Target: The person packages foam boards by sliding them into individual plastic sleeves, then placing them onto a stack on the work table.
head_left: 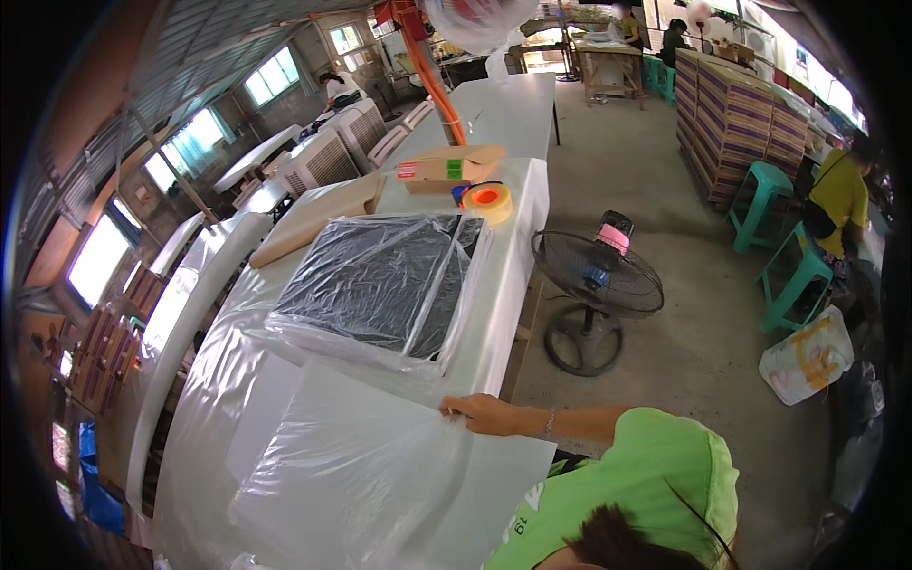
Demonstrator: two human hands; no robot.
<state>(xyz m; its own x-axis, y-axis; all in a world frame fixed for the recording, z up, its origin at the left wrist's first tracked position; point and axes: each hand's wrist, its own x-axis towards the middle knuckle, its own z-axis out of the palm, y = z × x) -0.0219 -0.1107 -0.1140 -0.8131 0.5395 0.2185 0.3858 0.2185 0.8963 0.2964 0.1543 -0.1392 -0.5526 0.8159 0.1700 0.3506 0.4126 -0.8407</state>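
Note:
My right hand [483,414] comes in from the lower right, from a green sleeve. Its fingers are closed, pinching the upper edge of a translucent plastic sheet [337,465], which is drawn into creases toward the grip. Flat white sheets [261,404] lie partly under the plastic on the covered table. Just beyond my hand rests a flat, dark rectangular item [380,285] wrapped in clear plastic, with pale strips across it. My left hand is out of sight.
Past the wrapped item are a tape roll [487,201], an open cardboard box [451,169] and brown paper [318,220]. A pedestal fan [597,275] stands right of the table. Green stools [798,280], stacked cartons [736,123] and a seated person in yellow are farther right.

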